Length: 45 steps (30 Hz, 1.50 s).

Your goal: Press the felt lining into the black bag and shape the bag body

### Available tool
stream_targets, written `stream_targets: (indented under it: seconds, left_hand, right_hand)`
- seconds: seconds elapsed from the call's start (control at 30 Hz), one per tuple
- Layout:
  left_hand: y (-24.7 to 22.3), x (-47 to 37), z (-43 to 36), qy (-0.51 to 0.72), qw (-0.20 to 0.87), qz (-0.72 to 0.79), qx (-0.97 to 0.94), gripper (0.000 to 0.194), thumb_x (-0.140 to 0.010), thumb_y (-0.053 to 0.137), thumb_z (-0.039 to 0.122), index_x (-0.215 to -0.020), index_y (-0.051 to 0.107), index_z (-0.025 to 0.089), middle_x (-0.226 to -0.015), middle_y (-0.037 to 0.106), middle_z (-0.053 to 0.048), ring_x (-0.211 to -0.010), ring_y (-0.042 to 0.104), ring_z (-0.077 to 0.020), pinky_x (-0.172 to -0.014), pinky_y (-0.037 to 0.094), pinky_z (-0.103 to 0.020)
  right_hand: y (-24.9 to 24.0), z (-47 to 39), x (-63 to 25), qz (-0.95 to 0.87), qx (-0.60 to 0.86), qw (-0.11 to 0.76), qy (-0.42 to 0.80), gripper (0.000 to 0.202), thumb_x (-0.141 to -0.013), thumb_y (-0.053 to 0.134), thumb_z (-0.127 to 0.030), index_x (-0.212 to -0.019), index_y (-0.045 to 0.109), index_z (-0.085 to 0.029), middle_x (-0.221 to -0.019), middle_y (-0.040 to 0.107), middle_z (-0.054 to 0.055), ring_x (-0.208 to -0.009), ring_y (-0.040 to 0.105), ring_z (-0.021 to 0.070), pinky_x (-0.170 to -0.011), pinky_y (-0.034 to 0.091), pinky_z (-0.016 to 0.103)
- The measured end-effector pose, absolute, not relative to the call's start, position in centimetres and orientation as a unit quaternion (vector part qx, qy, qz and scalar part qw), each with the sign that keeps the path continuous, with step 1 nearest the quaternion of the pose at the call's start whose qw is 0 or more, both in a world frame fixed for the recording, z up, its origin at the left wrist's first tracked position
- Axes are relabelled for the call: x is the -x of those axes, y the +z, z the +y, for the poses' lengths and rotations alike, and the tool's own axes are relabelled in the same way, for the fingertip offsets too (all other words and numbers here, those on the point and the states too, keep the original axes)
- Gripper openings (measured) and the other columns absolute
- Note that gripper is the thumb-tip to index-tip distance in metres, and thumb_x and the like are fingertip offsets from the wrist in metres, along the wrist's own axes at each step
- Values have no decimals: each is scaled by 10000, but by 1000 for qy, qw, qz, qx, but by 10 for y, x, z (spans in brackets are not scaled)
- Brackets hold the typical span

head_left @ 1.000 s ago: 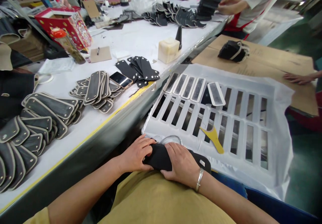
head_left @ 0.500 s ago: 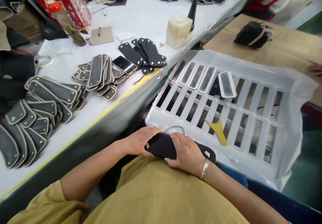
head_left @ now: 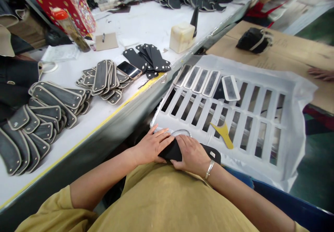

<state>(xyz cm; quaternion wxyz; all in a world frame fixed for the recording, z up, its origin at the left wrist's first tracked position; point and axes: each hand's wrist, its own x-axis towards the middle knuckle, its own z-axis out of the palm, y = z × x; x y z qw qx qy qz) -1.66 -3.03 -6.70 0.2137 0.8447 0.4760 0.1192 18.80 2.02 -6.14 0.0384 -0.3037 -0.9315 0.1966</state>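
there, black strap piece (head_left: 174, 151) beneath both hands' fingers (head_left: 164, 137), against the lap.

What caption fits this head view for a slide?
Both hands, left hand and right hand, press a black leather piece beside a white slotted tray.
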Motion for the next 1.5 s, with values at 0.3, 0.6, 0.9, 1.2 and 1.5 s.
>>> stream_targets:
  seconds: [0.3,0.6,0.9,1.2,1.5]
  left_hand:
    - [-83,17,-22,169,258,484,-819,1072,-588,660,669,-1404,183,163,-1251,521,-167,-1157,486,-311,-1068,215,-500]
    - [-77,28,-24,170,351,504,-771,1134,-538,747,587,-1423,145,210,-1347,427,-146,-1247,390,-311,-1064,262,-485]
    - [-92,48,-50,247,467,584,-616,1128,-559,798,418,-1430,99,259,-1351,423,-84,-1219,425,-246,-1054,291,-413]
    - [-99,47,-51,282,480,572,-603,1090,-590,775,421,-1431,107,240,-1342,415,-91,-1204,430,-246,-1041,308,-402]
    - [-97,46,-54,286,493,552,-608,994,-654,727,426,-1432,141,225,-1361,401,-95,-1238,396,-263,-1064,275,-407]
  right_hand:
    - [-57,27,-194,-918,315,28,239,679,-631,693,-449,-1179,483,-107,-1100,555,131,-1024,512,269,-910,402,413]
    - [-57,28,-196,-918,318,17,236,712,-655,690,-485,-1206,475,-88,-1172,540,151,-1069,489,290,-934,386,425]
    - [-57,29,-188,-913,339,-5,225,714,-648,669,-587,-1145,506,-100,-1122,559,148,-1016,515,297,-890,408,431]
    - [-58,34,-154,-908,366,-64,194,492,-825,440,-615,-991,555,-166,-929,614,102,-865,573,262,-730,427,365]
    - [-61,41,-148,-914,349,-90,187,421,-898,343,-545,-961,560,-189,-897,623,74,-863,584,233,-673,415,310]
